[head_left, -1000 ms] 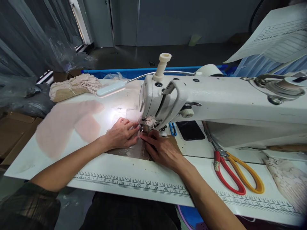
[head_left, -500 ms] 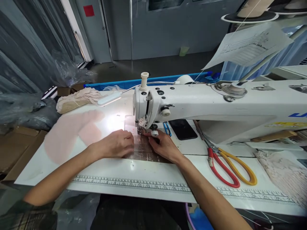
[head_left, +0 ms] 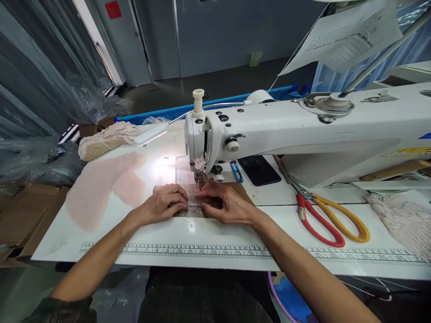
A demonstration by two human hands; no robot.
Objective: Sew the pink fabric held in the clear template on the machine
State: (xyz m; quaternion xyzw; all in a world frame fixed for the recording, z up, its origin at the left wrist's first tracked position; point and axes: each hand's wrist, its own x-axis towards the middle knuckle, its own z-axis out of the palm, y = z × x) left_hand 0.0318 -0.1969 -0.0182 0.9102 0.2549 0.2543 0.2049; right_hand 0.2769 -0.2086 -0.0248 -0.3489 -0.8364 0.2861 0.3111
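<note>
In front of the needle of a white sewing machine [head_left: 283,128], both hands are at a piece of thin, sheer fabric [head_left: 192,210]. My left hand [head_left: 163,205] has its fingers curled together on the fabric's left side. From the right, my right hand [head_left: 227,204] pinches the fabric's edge, thumb and index finger close to the presser foot [head_left: 201,177]. Beneath the fabric lies a brown plate [head_left: 240,190]. Exactly how the fingertips grip is partly hidden. Pale pink sheer pieces [head_left: 97,190] lie flat to the left.
Right of the needle lie small blue thread snips [head_left: 236,172], a black phone [head_left: 259,170] and red-and-yellow-handled scissors [head_left: 319,206]. A lit lamp [head_left: 151,134] and bundled lace trim [head_left: 107,140] are at back left. A printed ruler [head_left: 202,252] runs along the table's front edge.
My left hand has gone from blurred to sharp beside the fabric. My right hand has drawn back slightly from the presser foot, and sheer fabric now shows between both hands. The view has shifted.
</note>
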